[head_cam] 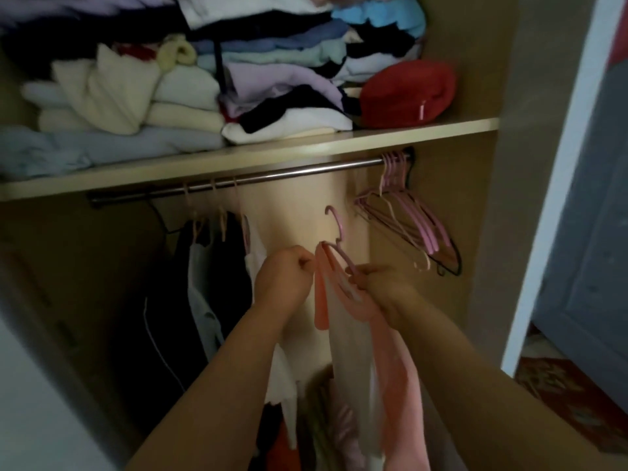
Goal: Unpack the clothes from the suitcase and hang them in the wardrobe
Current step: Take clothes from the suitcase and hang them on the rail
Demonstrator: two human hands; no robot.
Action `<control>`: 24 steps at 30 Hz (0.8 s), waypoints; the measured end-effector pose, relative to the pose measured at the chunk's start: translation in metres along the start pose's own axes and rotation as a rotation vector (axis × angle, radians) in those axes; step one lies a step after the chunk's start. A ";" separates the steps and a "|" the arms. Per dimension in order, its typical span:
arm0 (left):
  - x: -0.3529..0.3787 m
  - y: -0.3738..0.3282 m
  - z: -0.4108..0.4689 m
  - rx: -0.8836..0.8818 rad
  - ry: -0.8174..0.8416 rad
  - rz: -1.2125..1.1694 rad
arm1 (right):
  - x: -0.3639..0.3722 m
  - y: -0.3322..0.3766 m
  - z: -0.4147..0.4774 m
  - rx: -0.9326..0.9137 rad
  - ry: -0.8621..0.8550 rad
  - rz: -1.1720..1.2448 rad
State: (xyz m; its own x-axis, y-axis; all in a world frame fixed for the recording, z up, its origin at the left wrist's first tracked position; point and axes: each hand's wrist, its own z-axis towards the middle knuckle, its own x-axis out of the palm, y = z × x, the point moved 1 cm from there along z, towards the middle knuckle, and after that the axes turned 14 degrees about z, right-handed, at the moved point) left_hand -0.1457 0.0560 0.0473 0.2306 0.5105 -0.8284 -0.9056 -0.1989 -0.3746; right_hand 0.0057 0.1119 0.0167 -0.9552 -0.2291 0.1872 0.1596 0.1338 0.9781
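Pink top (390, 368) going onto a hanger (334, 229), not yet on the rail (272, 176).

The left hand (285, 277) is pinching the top's shoulder with curled fingers, while the right hand (380, 287) is gripping the hanger's arm together with the fabric. Both are holding the piece below the rail, in the gap between a few hung garments (217, 266) on the left and the spare hangers (414, 219) bunched on the right. The hook is pointing up, clear of the rail. The top seems only half seated, though dim light is blurring this. The suitcase is lying out of view, so what remains packed cannot be judged. Folded clothes (170, 96) are crowding the shelf (238, 158) above.
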 end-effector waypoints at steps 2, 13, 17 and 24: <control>-0.010 0.015 0.020 -0.005 -0.029 0.009 | 0.028 0.007 0.018 -0.033 0.014 -0.013; -0.040 0.075 0.101 -0.055 -0.107 0.051 | 0.136 0.029 0.101 -0.079 0.026 0.082; -0.042 0.088 0.123 -0.050 -0.139 0.051 | 0.163 0.031 0.134 -0.093 0.014 0.078; -0.036 0.102 0.143 -0.014 -0.164 0.066 | 0.187 0.016 0.166 -0.083 0.042 0.037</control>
State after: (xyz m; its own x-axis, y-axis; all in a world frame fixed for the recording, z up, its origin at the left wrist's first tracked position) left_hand -0.2971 0.1368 0.0988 0.1088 0.6251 -0.7729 -0.9114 -0.2478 -0.3286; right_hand -0.2115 0.2316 0.0519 -0.9375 -0.2655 0.2251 0.2162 0.0627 0.9743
